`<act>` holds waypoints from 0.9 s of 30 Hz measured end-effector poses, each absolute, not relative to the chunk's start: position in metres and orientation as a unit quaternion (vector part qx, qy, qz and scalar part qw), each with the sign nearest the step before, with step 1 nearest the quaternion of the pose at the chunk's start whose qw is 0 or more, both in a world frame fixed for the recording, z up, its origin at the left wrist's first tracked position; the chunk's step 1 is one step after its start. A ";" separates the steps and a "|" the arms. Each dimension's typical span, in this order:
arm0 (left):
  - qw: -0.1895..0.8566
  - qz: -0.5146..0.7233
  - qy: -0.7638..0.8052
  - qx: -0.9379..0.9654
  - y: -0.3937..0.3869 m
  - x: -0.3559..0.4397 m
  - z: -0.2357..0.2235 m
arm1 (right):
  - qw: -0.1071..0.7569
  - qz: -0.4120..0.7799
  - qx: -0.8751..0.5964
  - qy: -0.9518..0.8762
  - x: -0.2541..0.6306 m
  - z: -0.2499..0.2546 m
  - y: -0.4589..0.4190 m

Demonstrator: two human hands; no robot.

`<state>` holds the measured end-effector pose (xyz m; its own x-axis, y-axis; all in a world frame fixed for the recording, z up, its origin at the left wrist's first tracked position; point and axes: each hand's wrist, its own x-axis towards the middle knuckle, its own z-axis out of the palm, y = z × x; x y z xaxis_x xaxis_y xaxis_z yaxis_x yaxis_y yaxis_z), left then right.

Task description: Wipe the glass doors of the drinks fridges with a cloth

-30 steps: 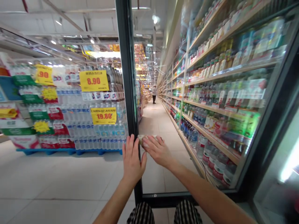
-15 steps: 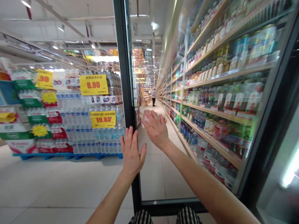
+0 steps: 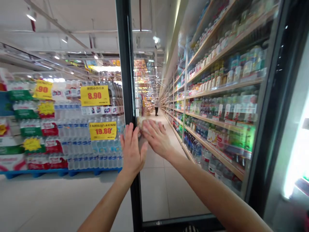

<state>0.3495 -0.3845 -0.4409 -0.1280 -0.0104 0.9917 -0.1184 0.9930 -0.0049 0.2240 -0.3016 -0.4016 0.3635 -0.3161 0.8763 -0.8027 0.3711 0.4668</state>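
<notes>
My left hand point(image 3: 132, 151) rests with fingers stretched upward against the black frame point(image 3: 127, 80) of a glass door, holding nothing. Just right of it, my right hand point(image 3: 156, 137) lies nearly flat on the glass pane point(image 3: 154, 183). Under its fingers is a pale, crumpled cloth point(image 3: 140, 122), pressed to the glass close to the frame and mostly covered by the hand. The glass mirrors or shows drink shelves behind the hands.
Shelves of bottled drinks point(image 3: 217, 112) appear in the pane at right. A lit cooler interior point(image 3: 295, 154) lies at the far right. On the left, packs of bottles point(image 3: 77, 145) stand on blue pallets point(image 3: 62, 172) with yellow price signs point(image 3: 95, 95). A person point(image 3: 156, 106) stands far off.
Both hands and the door frame have shifted slightly left in view, and the background sits lower. The right hand stays on the glass with the cloth; the left stays on the frame.
</notes>
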 end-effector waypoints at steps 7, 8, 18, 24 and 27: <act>0.648 0.044 -0.760 0.021 -0.371 0.336 -0.439 | 0.660 0.300 0.352 -0.592 0.199 -0.415 -0.264; 0.648 0.041 -0.760 0.014 -0.369 0.333 -0.439 | 0.660 0.278 0.382 -0.584 0.199 -0.420 -0.263; 0.623 0.043 -0.781 0.013 -0.364 0.302 -0.444 | 0.666 0.332 0.297 -0.599 0.168 -0.428 -0.228; 0.631 0.076 -0.772 0.025 -0.361 0.281 -0.454 | 0.663 0.241 0.391 -0.591 0.151 -0.455 -0.207; 0.636 0.081 -0.767 0.024 -0.361 0.277 -0.456 | 0.673 0.354 0.248 -0.600 0.141 -0.455 -0.198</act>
<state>0.2769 -0.3613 -0.4559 -0.1909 0.0653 0.9794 -0.1401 0.9858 -0.0931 0.1409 -0.1977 -0.4550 0.0293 0.1779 0.9836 -0.7739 0.6268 -0.0903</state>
